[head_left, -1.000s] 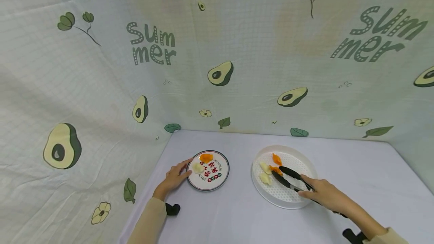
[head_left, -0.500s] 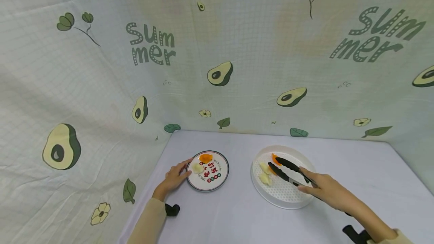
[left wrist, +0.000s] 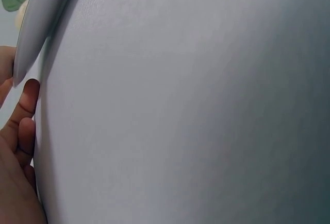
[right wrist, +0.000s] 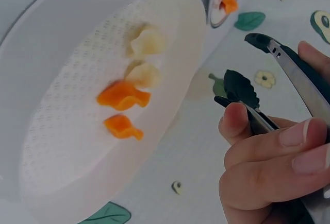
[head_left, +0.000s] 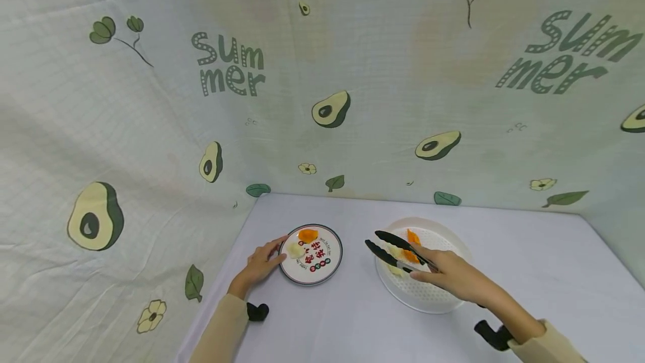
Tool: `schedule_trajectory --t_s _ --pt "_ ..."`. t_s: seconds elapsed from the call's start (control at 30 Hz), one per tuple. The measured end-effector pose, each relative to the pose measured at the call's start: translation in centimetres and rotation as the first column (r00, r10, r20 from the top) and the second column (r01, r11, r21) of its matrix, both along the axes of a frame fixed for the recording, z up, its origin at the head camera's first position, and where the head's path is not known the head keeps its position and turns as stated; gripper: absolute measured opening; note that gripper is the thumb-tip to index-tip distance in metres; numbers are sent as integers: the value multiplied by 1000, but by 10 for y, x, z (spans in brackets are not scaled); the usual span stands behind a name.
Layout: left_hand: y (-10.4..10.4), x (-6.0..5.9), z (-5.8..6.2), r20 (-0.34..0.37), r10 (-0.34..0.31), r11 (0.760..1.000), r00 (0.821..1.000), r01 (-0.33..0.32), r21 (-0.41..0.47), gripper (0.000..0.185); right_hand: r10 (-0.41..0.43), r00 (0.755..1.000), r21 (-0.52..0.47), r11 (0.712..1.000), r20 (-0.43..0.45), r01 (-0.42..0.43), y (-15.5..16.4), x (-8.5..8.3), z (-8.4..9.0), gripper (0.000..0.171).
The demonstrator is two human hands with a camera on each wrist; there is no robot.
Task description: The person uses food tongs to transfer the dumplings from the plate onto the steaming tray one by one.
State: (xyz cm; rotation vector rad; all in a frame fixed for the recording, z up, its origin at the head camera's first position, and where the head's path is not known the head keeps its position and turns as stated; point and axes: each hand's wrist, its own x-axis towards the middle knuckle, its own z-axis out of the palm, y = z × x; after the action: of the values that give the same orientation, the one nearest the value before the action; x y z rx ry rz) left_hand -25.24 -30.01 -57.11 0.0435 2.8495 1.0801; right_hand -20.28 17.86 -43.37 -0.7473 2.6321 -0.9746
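Note:
In the head view my left hand holds the left rim of a round printed plate, thumb over the edge. An orange dumpling and a pale yellow dumpling lie on it. My right hand grips black-tipped metal tongs, whose tips are apart over the left side of a round white tray. Seen from the right wrist, nothing is between the tips. Two orange dumplings and two pale yellow dumplings lie on the tray's textured floor. The tongs partly cover them in the head view.
Both dishes stand on a table with a white cover. Behind it and along the left hangs a cloth printed with avocados and leaves. Black wrist mounts show at the cuffs.
The tongs have come away from the orange dumplings and shifted left toward the tray's left rim, tips apart. The dumplings stay on the tray. My left hand keeps its place at the plate.

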Motion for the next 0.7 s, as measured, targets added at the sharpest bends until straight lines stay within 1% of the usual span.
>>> schedule_trajectory --t_s 0.1,0.2,0.43,0.7 --pt "0 0 1 3 1 1000 1000 -1 5 54 44 998 -23 999 -44 -45 -13 -4 0 74" --pt "0 -1 2 -2 6 1000 1000 -6 -1 53 77 994 -15 997 -75 -78 -28 -8 -1 75" --pt "-1 -2 1 -1 6 1000 1000 -6 -12 53 136 989 16 991 -50 -135 -69 -17 -6 76" --pt "0 -4 0 -5 1 1000 1000 -1 -11 53 167 985 101 982 -35 -162 -117 -32 -16 75"
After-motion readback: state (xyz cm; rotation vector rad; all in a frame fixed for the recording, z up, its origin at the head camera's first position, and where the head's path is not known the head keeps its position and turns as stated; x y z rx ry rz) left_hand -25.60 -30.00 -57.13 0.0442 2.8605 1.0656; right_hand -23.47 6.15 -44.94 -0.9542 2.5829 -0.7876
